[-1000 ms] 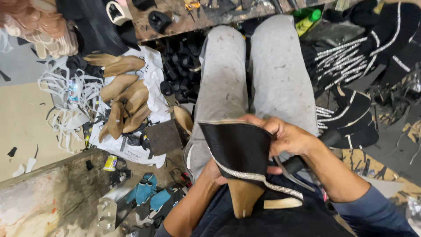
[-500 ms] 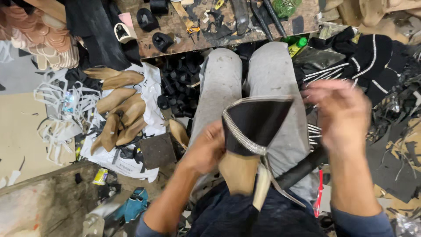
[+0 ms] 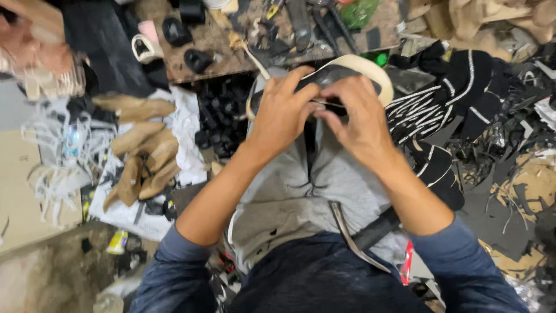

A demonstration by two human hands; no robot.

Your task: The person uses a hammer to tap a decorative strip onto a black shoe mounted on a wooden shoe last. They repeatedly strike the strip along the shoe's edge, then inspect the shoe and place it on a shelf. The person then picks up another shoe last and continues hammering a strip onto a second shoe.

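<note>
here, at the far left, pale wooden shoe lasts [image 3: 142, 156] lie in a loose heap on white paper [image 3: 185, 130], smooth and pointed. next to them a pile of small black heel pieces [image 3: 220, 119] sits under the edge of the cluttered wooden bench [image 3: 191, 37]. in the middle, the left hand [image 3: 284, 113] and the right hand [image 3: 359, 119] are both closed in a pinch on a black shoe upper [image 3: 333, 75] with a cream rim, held above the knees in grey trousers [image 3: 301, 191]. the upper looks soft and flexible, maybe leather; the view is blurred. a curved metal tool [image 3: 353, 237] rests across the lap and could slide off if the legs shift. the thin rim could crease under hard pinching. at the right, black pieces with white stripes [image 3: 457, 81] are piled.
</note>
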